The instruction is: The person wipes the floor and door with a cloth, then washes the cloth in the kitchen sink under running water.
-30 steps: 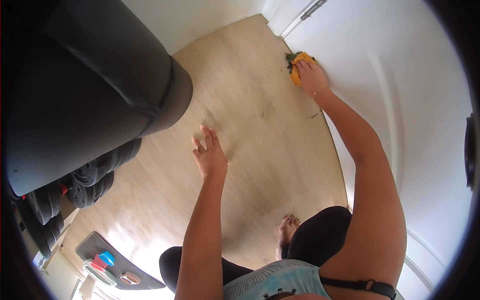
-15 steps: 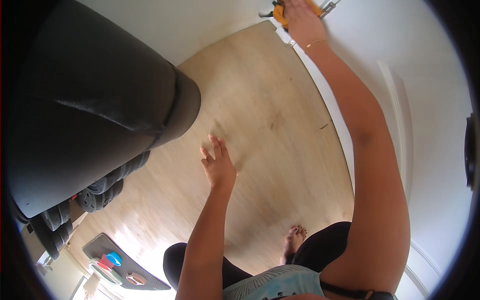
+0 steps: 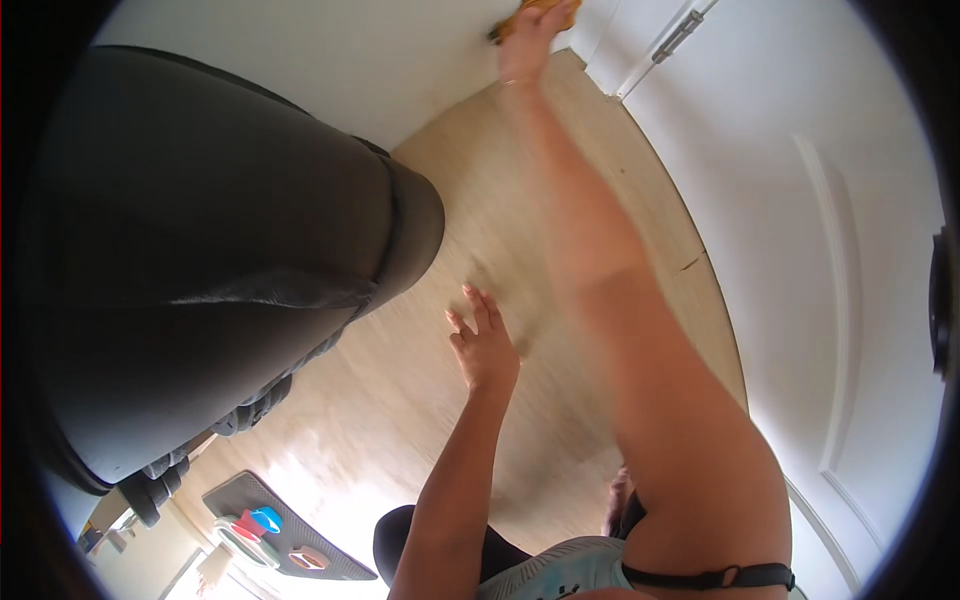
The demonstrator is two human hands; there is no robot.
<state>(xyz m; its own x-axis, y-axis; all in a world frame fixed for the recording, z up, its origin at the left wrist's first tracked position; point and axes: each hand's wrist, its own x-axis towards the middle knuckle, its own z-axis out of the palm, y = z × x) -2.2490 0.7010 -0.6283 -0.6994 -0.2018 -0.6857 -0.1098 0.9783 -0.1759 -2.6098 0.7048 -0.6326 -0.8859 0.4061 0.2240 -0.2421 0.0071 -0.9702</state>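
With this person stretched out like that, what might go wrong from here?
The left hand seems planted on the smooth, pale wood-look floor; it might slip while the right hand reaches far out. The crumpled orange cloth could slide from the right hand's hold. Leaning sideways might bump the large black padded shape nearby.

Camera, head-worn, one: looks forward and steeply down past your own top (image 3: 570, 560). Lens, wide: corners rounded off in black, straight edges bowed. Lower border: your torso and the near parts of your arms (image 3: 690, 420), closest to the lens. Centre: floor (image 3: 555, 425), with your left hand (image 3: 485, 350) at middle range. Upper border: wall (image 3: 400, 70) and your right hand (image 3: 527, 50), farther off. Left side: bulky black object (image 3: 220, 200), near and large. Right side: white door (image 3: 770, 210), viewed aslant.
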